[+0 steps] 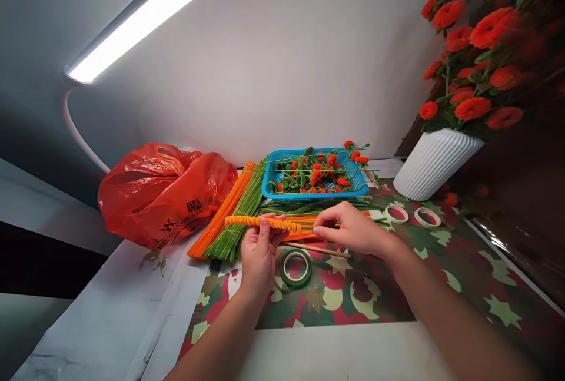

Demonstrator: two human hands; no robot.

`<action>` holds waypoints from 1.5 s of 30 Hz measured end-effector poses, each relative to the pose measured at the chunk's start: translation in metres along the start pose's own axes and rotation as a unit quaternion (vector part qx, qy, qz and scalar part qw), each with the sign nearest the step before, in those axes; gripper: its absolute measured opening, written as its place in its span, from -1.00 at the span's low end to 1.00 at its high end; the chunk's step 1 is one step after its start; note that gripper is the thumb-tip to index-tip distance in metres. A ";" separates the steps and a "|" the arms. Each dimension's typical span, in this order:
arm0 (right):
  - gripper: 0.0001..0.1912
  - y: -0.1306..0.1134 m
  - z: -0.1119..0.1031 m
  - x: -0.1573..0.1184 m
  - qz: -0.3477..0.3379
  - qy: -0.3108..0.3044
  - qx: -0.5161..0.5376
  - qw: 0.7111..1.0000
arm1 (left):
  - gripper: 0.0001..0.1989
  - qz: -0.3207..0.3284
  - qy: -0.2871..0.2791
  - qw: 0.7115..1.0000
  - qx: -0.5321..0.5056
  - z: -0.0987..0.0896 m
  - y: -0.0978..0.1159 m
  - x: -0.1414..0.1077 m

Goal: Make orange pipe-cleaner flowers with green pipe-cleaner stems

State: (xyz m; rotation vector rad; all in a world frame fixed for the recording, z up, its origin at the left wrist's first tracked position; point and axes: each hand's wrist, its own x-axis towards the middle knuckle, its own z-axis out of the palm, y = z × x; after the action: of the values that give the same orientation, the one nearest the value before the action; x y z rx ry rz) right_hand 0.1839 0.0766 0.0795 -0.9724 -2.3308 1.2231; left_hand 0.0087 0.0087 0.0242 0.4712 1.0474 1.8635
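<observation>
An orange pipe cleaner coiled into a long spiral (241,221) lies level in front of me. My left hand (260,248) pinches it between thumb and fingers near its middle. Just past the coil's right end, my right hand (346,228) has thumb and forefinger pressed together; what they hold is too small to make out. Below the hands, a roll of green floral tape (283,275) lies flat on the patterned mat. A thin wooden stick (324,250) rests behind the tape. Orange pipe cleaners (309,219) lie behind my hands, partly covered by them.
Bundles of orange (207,234) and green pipe cleaners (236,234) lie left, beside a red plastic bag (154,198). A blue basket (315,196) holds small orange flowers. White tape rolls (427,217) and a white vase (435,166) of flowers stand right. A lamp (154,22) hangs above.
</observation>
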 end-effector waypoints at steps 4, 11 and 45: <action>-0.74 -0.002 0.000 -0.001 0.005 0.024 0.002 1.000 | -0.58 0.022 0.014 0.999 0.020 0.000 0.000 0.000; -0.75 -0.005 0.000 -0.002 0.004 0.029 -0.001 1.000 | -0.57 0.022 0.017 0.999 0.043 -0.002 -0.001 0.001; -0.73 -0.009 0.002 -0.002 0.001 0.018 -0.002 1.000 | -0.55 -0.009 -0.022 0.998 0.065 -0.003 -0.004 -0.002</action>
State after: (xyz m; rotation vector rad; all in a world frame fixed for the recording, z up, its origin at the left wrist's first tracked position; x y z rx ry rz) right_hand 0.1803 0.0707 0.0859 -0.9894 -2.3066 1.1913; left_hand 0.0101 0.0061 0.0197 0.5734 1.1440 1.7677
